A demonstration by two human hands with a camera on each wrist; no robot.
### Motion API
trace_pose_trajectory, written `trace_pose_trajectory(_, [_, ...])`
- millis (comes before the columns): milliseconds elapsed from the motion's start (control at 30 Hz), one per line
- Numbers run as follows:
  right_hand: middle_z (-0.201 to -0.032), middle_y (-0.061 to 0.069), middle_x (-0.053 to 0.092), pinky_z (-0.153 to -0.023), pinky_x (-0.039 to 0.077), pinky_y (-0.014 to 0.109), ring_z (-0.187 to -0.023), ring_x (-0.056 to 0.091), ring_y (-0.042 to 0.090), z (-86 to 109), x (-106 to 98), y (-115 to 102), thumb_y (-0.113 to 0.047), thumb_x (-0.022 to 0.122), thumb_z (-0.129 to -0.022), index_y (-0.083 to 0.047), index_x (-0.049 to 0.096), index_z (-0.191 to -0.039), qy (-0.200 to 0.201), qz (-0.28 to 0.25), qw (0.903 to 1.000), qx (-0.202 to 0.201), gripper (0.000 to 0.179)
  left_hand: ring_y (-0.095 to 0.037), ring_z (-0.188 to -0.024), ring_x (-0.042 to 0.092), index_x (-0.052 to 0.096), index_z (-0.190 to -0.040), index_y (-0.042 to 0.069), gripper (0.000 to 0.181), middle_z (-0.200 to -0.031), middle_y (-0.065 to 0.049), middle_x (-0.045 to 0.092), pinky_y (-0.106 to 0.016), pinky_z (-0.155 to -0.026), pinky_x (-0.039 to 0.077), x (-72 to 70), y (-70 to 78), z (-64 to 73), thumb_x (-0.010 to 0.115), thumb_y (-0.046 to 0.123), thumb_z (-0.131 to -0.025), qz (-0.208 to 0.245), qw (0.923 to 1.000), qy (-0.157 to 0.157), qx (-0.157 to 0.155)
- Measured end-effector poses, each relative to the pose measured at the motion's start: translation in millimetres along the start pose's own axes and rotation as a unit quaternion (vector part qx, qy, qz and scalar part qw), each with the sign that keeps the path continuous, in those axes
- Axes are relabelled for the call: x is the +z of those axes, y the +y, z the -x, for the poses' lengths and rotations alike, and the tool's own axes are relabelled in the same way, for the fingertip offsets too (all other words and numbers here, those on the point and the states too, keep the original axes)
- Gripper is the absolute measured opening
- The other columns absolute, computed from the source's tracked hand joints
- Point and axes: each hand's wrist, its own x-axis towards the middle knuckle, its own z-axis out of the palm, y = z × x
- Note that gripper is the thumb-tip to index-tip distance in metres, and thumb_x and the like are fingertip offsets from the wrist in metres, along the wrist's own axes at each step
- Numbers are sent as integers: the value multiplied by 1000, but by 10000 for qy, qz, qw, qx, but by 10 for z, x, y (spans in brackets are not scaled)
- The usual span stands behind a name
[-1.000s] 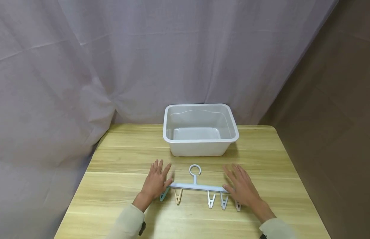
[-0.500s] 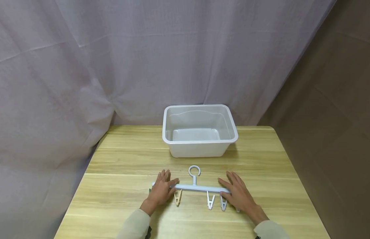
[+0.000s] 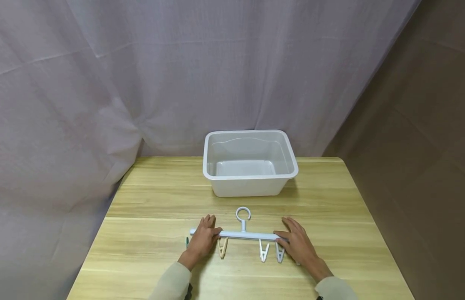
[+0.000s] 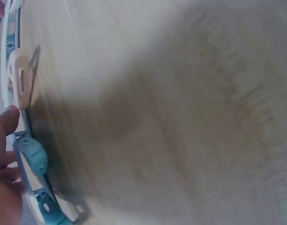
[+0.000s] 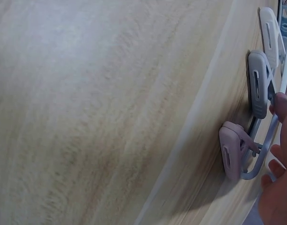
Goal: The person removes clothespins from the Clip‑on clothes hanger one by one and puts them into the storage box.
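Note:
A pale blue hanger bar (image 3: 247,236) with a hook (image 3: 243,225) and several clips lies on the table in the head view. My left hand (image 3: 203,241) grips its left part between thumb and fingers, by the yellow clip (image 3: 223,248). In the left wrist view, two teal clips (image 4: 35,157) hang along the bar near that hand. With thumb and fingers on either side, my right hand (image 3: 301,246) holds the right part. A grey clip (image 5: 258,86) and a pink clip (image 5: 230,152) show beside it in the right wrist view. A white clip (image 3: 263,251) hangs between the hands.
Behind the hanger stands a light grey plastic bin (image 3: 251,187) with nothing visible inside. The wooden table (image 3: 150,196) carries it all. A grey curtain (image 3: 180,83) closes off the back and left, and a brown wall-like covering (image 3: 412,146) stands at the right.
Both hands have come down onto the hanger bar from a spread, open pose and now grip it. The left hand has shifted right. The hanger has barely moved.

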Motion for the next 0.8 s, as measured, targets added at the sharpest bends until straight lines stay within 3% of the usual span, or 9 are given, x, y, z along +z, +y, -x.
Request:
trace_pose_trajectory(167, [-140, 24, 52, -105, 32, 62, -133, 41, 43, 21, -1, -17, -19, 82, -83, -9, 78, -108, -33, -16, 10000, -11, 27, -35, -105, 65, 75, -102, 10, 13, -110, -16, 67, -59, -102, 40, 50, -10, 39, 75, 12, -89, -45, 9979, 502, 399])
trace_pose_trajectory(300, [-138, 24, 54, -104, 33, 62, -131, 42, 43, 29, -49, -21, -19, 83, -82, -9, 78, -107, 87, 70, 9998, -163, 28, -26, -88, 70, 74, -101, 10, 14, -94, -9, 72, -58, -101, 41, 15, 4, 26, 76, 6, -87, -47, 9928, 996, 666])
trace_pose_trajectory(600, [-137, 21, 55, -105, 29, 63, -132, 42, 44, -68, -363, -31, -20, 81, -84, -9, 72, -123, 176, -110, 9987, -474, 41, -27, -85, 67, 74, -102, 8, 17, -89, -11, 71, -58, -100, 42, -295, 95, -84, 77, 8, -86, -43, 9854, 1477, 841])
trace_pose_trajectory(800, [-122, 13, 67, -105, 30, 62, -121, 52, 42, -192, -582, -27, -17, 77, -87, -7, 67, -129, 357, -308, 9968, -645, 44, -27, -84, 66, 75, -101, 7, 20, -87, -11, 69, -56, -97, 44, -531, 164, -168, 80, 5, -82, 82, 9760, 1940, 990])
